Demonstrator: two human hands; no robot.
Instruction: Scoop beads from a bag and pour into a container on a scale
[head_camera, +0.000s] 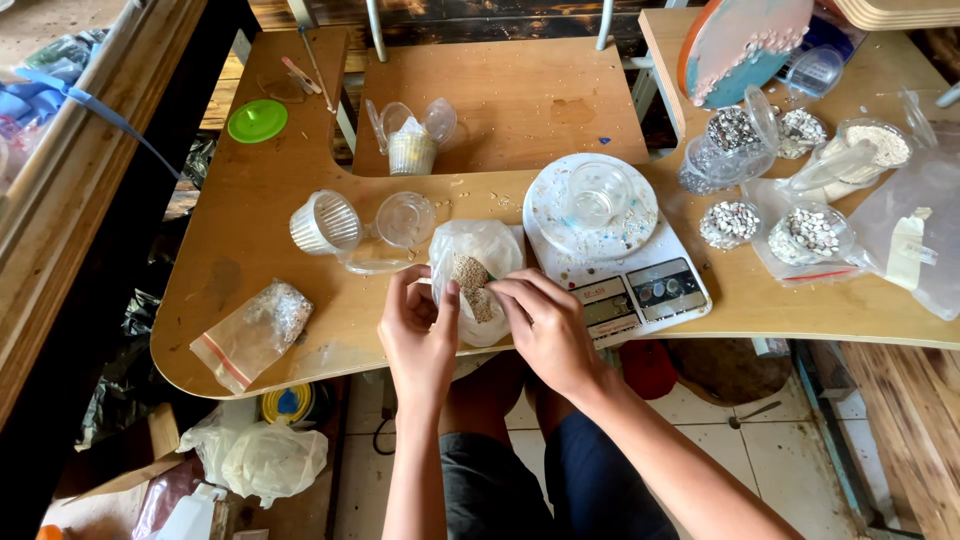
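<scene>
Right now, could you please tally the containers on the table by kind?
Clear plastic cups: 6, such as one on the scale
Plastic bags: 5, such as the one both hands hold
Green lid: 1
Total: 12

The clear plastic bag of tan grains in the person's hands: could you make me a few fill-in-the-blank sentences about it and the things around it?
1. Both hands, left hand and right hand, hold the clear plastic bag of tan grains with their ____.
2. The white kitchen scale carries a clear empty ____ on its round platter.
3. The round plastic lid at the far left of the wooden table is ____ in colour.

Missing words: fingers; cup; green
</scene>
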